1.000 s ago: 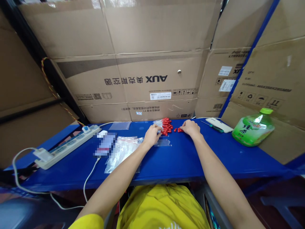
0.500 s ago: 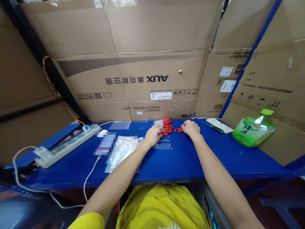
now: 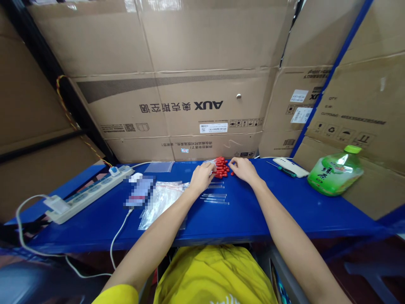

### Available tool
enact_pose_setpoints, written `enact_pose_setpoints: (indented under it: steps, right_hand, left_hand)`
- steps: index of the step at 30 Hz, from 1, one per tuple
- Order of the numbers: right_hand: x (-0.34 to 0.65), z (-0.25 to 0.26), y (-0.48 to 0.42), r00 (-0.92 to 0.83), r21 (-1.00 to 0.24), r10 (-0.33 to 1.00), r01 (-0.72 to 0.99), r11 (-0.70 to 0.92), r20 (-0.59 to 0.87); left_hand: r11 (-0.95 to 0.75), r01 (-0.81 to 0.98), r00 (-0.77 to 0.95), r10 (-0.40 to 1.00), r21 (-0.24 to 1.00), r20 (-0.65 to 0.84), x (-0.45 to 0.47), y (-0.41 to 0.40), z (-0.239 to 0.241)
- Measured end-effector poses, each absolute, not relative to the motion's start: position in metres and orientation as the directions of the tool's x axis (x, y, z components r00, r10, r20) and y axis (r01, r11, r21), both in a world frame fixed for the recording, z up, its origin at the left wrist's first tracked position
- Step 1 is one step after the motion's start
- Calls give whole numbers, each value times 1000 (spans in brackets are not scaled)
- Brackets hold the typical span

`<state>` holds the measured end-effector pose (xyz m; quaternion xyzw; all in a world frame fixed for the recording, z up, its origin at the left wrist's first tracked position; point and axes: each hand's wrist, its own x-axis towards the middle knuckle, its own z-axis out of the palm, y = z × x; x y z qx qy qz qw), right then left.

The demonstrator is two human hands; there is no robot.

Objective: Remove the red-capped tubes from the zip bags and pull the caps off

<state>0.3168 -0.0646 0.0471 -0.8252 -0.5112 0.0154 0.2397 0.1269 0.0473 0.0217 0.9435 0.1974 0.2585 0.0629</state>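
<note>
A small heap of red capsule-shaped pieces [image 3: 222,166] lies at the back of the blue table [image 3: 240,215]. My left hand [image 3: 202,177] rests just left of the heap, fingers curled against a small clear bag; what they pinch is hidden. My right hand [image 3: 242,169] sits right of the heap, fingers curled down onto the red pieces at its edge. Several thin clear tubes [image 3: 215,197] lie on the table just in front of my left hand.
A pile of clear plastic bags [image 3: 161,198] lies left of my left arm, beside a blurred flat item [image 3: 139,192]. A white power strip [image 3: 85,194] with cable is at far left. A screwdriver [image 3: 281,168], white device [image 3: 291,166] and green bottle [image 3: 335,171] sit right. Cardboard boxes [image 3: 190,84] wall the back.
My right hand has slid left, sweeping the loose red pieces into the heap. My left hand stays beside the heap, shifted slightly.
</note>
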Motion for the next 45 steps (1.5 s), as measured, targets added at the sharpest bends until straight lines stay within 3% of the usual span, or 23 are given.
enact_pose_setpoints:
  steps: [3,5,7,10,16,32,38,45]
  right_hand:
    - [306,52,-67,215,-550,950,833,-56,228]
    - [297,54,-70,12,-661,990,745,87,144]
    - [287,55,-73,-197,-724,980,680,118,-26]
    - [272,53,-75,-353,-687,910,717,115,-216]
    - [257,51,-75,-303,-507,927,848,155,-223]
    - [249,48,-69,-190,-358,980,920,157,-58]
    - [250,40,-64,-63,-270,997,960,73,47]
    - [257,36,-61,47,-334,997,942,-23,64]
  left_hand:
    - [-900,320,690,436,296,579,124,45,28]
    - [-883,306,596,470,356,651,122,43,32]
    - [-864,305,517,503,400,692,120,41,35]
    - [-840,316,444,541,440,714,118,40,37]
    - [-759,342,295,646,554,704,117,42,36]
    - [-542,154,229,833,826,504,129,55,21]
    - [-252,-27,351,904,967,246,133,59,15]
    - [-146,-92,493,852,985,173,136,58,15]
